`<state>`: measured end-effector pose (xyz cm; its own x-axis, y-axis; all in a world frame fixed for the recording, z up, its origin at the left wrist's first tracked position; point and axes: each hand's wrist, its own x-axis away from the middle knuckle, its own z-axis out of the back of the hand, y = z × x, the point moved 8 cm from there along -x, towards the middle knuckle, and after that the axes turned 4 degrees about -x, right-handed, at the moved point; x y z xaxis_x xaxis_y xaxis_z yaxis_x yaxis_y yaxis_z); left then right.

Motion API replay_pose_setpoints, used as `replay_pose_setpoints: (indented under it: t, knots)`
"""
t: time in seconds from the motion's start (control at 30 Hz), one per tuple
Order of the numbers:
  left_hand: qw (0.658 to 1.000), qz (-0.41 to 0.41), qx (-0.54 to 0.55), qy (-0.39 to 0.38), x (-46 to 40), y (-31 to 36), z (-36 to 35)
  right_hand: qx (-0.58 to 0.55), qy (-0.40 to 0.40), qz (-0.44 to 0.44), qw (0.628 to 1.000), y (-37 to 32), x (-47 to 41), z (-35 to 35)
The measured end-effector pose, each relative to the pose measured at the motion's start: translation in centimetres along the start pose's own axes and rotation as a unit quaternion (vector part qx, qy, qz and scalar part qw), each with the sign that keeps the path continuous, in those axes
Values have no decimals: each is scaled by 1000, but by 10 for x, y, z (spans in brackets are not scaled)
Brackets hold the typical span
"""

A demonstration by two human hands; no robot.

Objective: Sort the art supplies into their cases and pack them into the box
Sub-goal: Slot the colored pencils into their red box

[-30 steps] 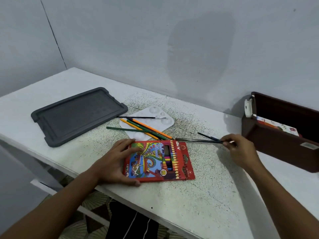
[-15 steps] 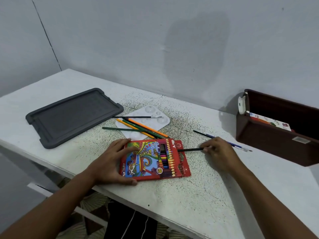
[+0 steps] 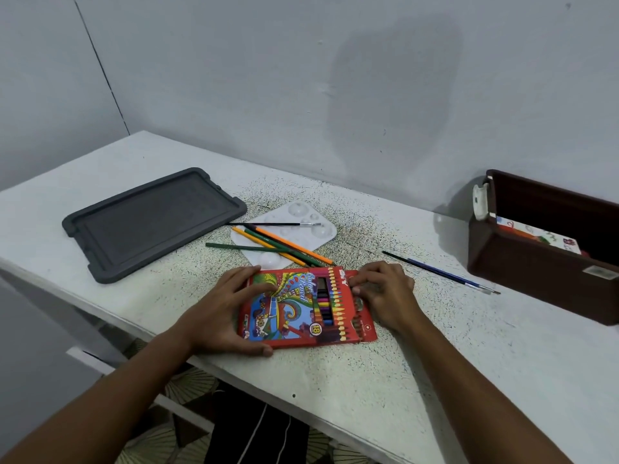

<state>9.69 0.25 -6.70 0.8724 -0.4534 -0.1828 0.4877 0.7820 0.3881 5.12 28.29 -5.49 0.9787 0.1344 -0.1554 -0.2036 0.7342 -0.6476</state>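
Red pencil case (image 3: 301, 306) lies flat near the white table's (image 3: 435, 363) front edge. The left hand (image 3: 224, 309) grips its left end; the right hand (image 3: 385, 293) pinches its right end. The brown box (image 3: 536, 272) holds paper packs, beside a grey wall (image 3: 301, 78).

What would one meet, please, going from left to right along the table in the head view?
Grey lid → white palette with loose pencils → red pencil case held by both hands → two paintbrushes → brown box.
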Motion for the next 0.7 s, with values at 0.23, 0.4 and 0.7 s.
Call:
replay_pose_setpoints:
  t: [0.23,0.4,0.7]
  knots:
    - [1000,5,3,-4,0,-1,0,10,-8,3,1000,-3,0,0]
    - [1000,13,5,-6,2,-2,1,-72,-17,-33,997,-3,-4,1]
    - [999,25,7,-21,2,-2,1,76,-32,74,994,-86,-46,-30]
